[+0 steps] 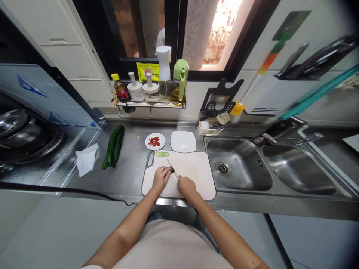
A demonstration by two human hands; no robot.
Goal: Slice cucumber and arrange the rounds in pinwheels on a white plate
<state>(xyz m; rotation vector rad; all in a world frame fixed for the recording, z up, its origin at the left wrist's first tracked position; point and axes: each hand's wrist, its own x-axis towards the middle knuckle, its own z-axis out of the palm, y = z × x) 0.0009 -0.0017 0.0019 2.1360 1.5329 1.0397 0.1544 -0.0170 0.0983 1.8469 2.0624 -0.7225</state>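
My left hand [161, 178] is closed around a piece of cucumber [172, 170] on the white cutting board [196, 164]; most of the piece is hidden under the fingers. In my right hand [186, 186] is a kitchen knife [173, 169], its blade slanting up and to the left, against or very close to the cucumber's cut end. Several thin cucumber slices [162, 154] lie in an overlapping row at the board's top left. Behind the board stand a round white plate with chopped red bits [154, 142] and a squarish white plate [183, 141].
Whole cucumbers [113, 146] and a crumpled white paper [87, 160] lie to the left. A double steel sink [238, 164] adjoins the board on the right. Above the counter, a wall rack [151, 104] carries seasoning jars and bottles. A pot [17, 125] sits at far left.
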